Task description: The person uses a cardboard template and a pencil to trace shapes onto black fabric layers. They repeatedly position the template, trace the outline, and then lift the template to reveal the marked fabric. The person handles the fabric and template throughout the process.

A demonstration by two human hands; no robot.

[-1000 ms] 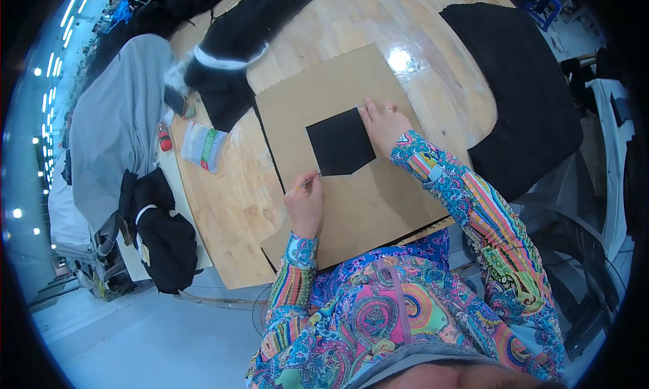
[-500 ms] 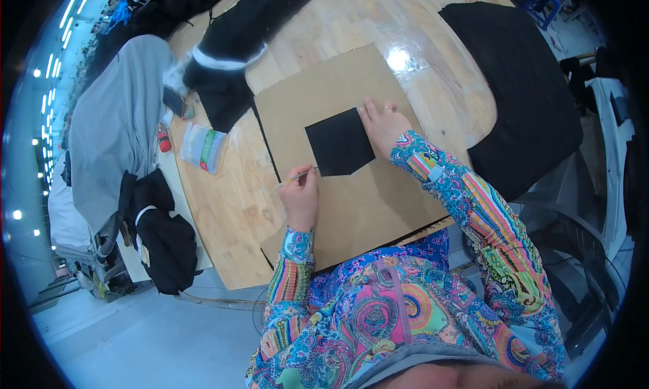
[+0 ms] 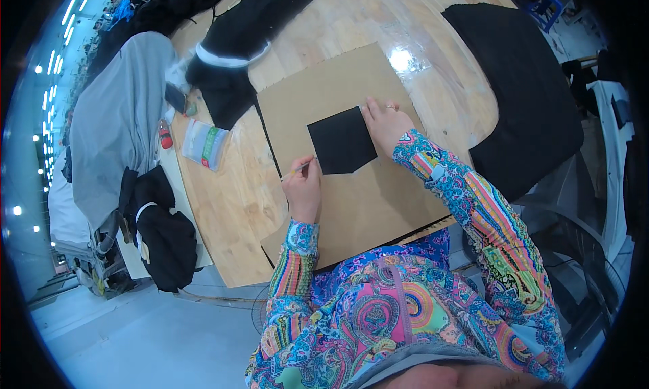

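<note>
We are noting a wooden table (image 3: pixel 223 220) carrying a brown cardboard sheet (image 3: pixel 378 206), and on it a black five-sided fabric piece (image 3: pixel 342 140) is lying flat. The right hand (image 3: pixel 385 122) is pressing open-palmed on that piece's right edge. The left hand (image 3: pixel 303 186) is pinching a thin marking tool (image 3: pixel 300 168), whose tip is touching the piece's left edge.

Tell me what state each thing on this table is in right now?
Black pentagon piece: flat on the cardboard, pinned at its right edge.
Cardboard sheet: flat on the wooden table.
Right hand: pressing the piece.
Left hand: gripping a thin marking tool, tip at the piece's left edge.
Black fabric: spread flat.
</note>
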